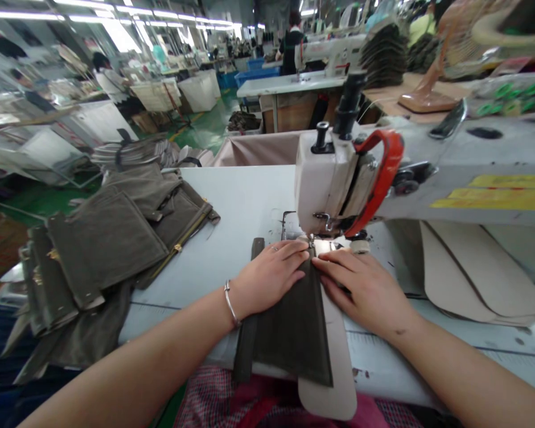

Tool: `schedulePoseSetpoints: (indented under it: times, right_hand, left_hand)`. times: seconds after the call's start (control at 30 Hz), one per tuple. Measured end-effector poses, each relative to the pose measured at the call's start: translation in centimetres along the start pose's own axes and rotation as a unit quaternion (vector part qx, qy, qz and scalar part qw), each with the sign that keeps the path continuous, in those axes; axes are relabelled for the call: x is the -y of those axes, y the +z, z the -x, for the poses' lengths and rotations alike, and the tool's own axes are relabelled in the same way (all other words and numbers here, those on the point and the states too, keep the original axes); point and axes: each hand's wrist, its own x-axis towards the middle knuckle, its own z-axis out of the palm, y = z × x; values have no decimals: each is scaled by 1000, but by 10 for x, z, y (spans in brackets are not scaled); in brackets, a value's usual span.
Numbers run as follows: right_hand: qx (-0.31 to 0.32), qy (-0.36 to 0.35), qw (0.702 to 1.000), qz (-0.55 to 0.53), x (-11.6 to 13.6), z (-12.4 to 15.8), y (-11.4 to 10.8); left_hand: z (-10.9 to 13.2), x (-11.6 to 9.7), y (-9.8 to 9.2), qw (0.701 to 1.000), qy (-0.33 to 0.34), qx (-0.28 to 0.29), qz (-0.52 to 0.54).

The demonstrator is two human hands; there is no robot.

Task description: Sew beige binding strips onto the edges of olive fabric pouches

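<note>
A dark olive fabric panel (289, 339) lies on top of a light beige piece (343, 356), and their far ends reach under the needle area of a white sewing machine (323, 184). My left hand (267, 276) rests flat on the dark panel, fingers stretched toward the presser foot (311, 241). On the right, my right hand (361, 288) lies with fingers extended along the panel's edge and over the beige piece, its fingertips close to the foot. Both hands press from above and grip nothing. The needle tip is too small to make out.
A pile of olive pieces with zippers (111, 238) sits at the table's left. Stacked beige pieces (477, 267) lie under the machine arm. An orange-red lever guard (383, 172) projects from the machine head. Behind the table stands a pinkish fabric-lined bin (258, 150).
</note>
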Motion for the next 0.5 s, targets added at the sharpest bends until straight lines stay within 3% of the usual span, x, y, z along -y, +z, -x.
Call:
schedulePoseSetpoints:
  times: [0.5]
  right_hand:
    - [-6, -1, 1000, 12, -2, 2, 3]
  left_hand:
    - [1, 0, -4, 1000, 0, 5, -2]
